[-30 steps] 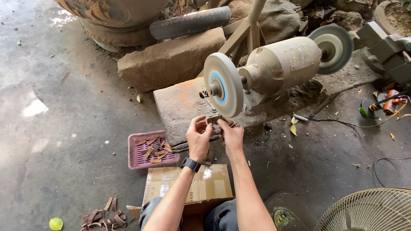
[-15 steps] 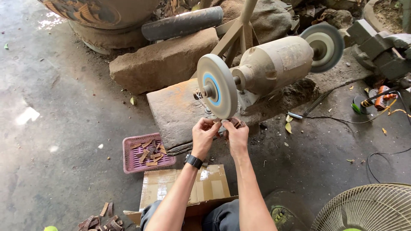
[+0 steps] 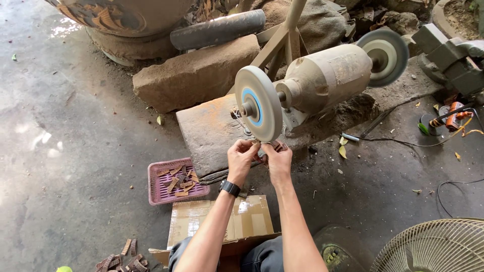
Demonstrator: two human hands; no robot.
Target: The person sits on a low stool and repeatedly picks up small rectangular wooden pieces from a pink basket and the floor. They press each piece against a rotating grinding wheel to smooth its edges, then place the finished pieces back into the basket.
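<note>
A bench grinder motor (image 3: 322, 80) sits on a flat stone (image 3: 212, 131), with a white and blue wheel (image 3: 258, 104) facing me and a second wheel (image 3: 388, 55) at its far end. My left hand (image 3: 242, 160), with a black wristwatch, and my right hand (image 3: 276, 160) meet just under the near wheel's lower edge. Together they pinch a small brown wooden piece (image 3: 277, 146) against the wheel's rim. Most of the piece is hidden by my fingers.
A pink plastic basket (image 3: 154, 189) with several brown pieces lies left of my arms. A cardboard box (image 3: 201, 216) lies on my lap, more pieces (image 3: 126, 257) on the floor. A fan guard (image 3: 438, 247) is at bottom right, cables and a vise (image 3: 448, 55) at right.
My view has shifted a little, so the grinder appears lower and more central. Both hands stay together at the bottom of the near wheel, raised slightly towards it.
</note>
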